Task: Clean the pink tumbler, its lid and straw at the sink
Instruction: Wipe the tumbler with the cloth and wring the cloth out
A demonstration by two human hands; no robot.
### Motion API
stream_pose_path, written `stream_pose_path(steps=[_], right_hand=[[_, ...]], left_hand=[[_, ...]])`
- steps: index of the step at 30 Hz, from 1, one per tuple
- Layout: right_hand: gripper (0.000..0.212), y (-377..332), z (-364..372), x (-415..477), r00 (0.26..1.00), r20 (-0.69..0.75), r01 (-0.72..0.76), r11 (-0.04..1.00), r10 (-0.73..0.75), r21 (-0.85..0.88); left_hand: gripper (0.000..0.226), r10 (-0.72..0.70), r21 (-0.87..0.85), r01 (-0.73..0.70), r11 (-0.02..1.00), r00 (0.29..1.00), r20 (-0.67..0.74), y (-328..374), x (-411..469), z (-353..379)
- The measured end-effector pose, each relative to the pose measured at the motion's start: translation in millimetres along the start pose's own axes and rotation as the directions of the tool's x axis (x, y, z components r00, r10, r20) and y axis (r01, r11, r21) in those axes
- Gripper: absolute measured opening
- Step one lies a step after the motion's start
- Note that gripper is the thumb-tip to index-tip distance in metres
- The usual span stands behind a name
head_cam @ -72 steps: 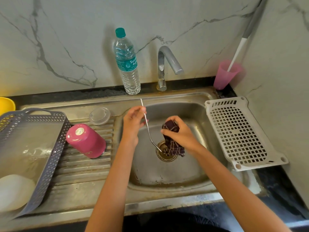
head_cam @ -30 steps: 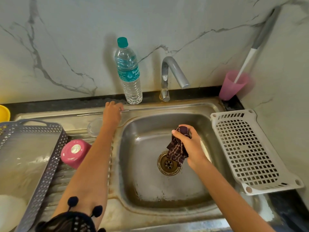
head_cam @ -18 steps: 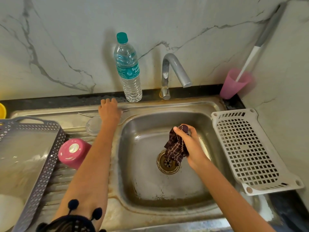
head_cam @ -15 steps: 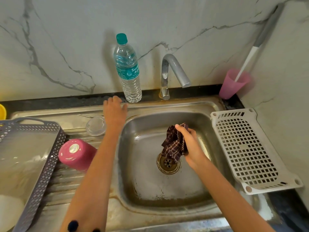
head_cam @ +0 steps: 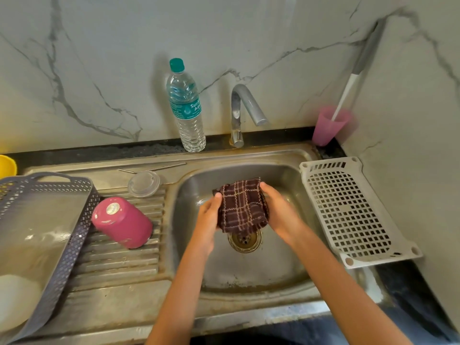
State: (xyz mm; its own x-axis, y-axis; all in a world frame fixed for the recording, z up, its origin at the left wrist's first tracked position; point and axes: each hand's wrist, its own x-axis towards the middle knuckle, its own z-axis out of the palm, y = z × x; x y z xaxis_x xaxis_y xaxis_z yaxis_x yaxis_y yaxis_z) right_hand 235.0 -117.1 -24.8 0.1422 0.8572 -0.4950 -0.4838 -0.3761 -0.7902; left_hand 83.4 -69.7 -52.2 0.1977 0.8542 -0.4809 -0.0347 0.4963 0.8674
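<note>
Brown checked cloth [head_cam: 240, 207] hides half the drain [head_cam: 245, 242] from me, left hand [head_cam: 208, 216] and right hand [head_cam: 282, 211] gripping its sides, pink tumbler [head_cam: 123, 222], lid [head_cam: 143, 183], straw [head_cam: 154, 168] off left.

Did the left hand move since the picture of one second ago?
Yes. The left hand has gone from just left of the water bottle rightward and nearer the camera, over the basin, where it holds the checked cloth.

Water bottle [head_cam: 187, 108] teal label: partial "Sur… Aqu…", rest unreadable.
</note>
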Motion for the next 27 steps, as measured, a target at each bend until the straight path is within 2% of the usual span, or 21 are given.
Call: stream_pose_path(steps=[2,4,7,9,13,15,17,19,20,21,22,25,27], right_hand=[[0.041,1,-9,-6,0.997,0.065,0.041,0.998,-0.038,-0.051],[0.059,-1,-18,-17,0.981,0.164,0.142,0.96,-0.104,-0.241],[0.077,-7,-29,-27,0.927,0.312,0.356,0.746,-0.208,-0.562],[0.084,-14,-37,-31,0.881,0.405,0.462,0.622,-0.243,-0.633],[0.094,-33,-47,-41,0.831,0.508,0.553,0.443,-0.228,-0.706],[0.092,-38,-49,-43,0.798,0.545,0.603,0.337,-0.258,-0.723],[0.084,-42,-49,-43,0.735,0.617,0.675,0.22,-0.28,-0.704],[0.061,-43,-49,-39,0.668,0.694,0.734,0.085,-0.266,-0.674],[0.047,-43,-49,-37,0.656,0.704,0.741,0.057,-0.272,-0.669],[0.035,-44,-48,-36,0.662,0.687,0.736,0.087,-0.3,-0.671],[0.026,-46,-47,-38,0.684,0.643,0.72,0.175,-0.345,-0.672],[0.012,-55,-40,-44,0.802,0.413,0.597,0.588,-0.431,-0.546],[0.008,-60,-38,-43,0.879,0.257,0.476,0.784,-0.403,-0.399]], left_hand=[[0.031,-0.024,-0.058,0.021,0.998,0.999,-0.042,1,-1,-1],[0.033,-0.025,-0.099,0.022,0.995,0.999,-0.034,3,-5,2],[0.034,-0.031,-0.125,0.03,0.992,1.0,-0.007,6,-14,11],[0.035,-0.05,-0.148,0.05,0.988,0.999,0.002,7,-19,14],[0.038,-0.05,-0.105,0.049,0.993,0.999,-0.014,7,-26,20],[0.037,-0.041,-0.095,0.038,0.995,0.999,-0.026,6,-31,26],[0.035,-0.029,-0.094,0.028,0.995,1.0,-0.007,6,-36,30],[0.035,-0.015,-0.072,0.016,0.997,1.0,0.021,7,-42,35],[0.037,-0.011,-0.044,0.012,0.999,0.999,0.03,7,-44,37],[0.039,-0.011,-0.017,0.012,1.0,0.999,0.04,6,-46,39],[0.041,-0.016,-0.009,0.017,1.0,0.999,0.052,4,-50,41],[0.049,-0.041,-0.079,0.046,0.996,0.997,0.065,1,-59,47],[0.052,-0.031,-0.094,0.036,0.995,0.998,0.056,-4,-63,50]])
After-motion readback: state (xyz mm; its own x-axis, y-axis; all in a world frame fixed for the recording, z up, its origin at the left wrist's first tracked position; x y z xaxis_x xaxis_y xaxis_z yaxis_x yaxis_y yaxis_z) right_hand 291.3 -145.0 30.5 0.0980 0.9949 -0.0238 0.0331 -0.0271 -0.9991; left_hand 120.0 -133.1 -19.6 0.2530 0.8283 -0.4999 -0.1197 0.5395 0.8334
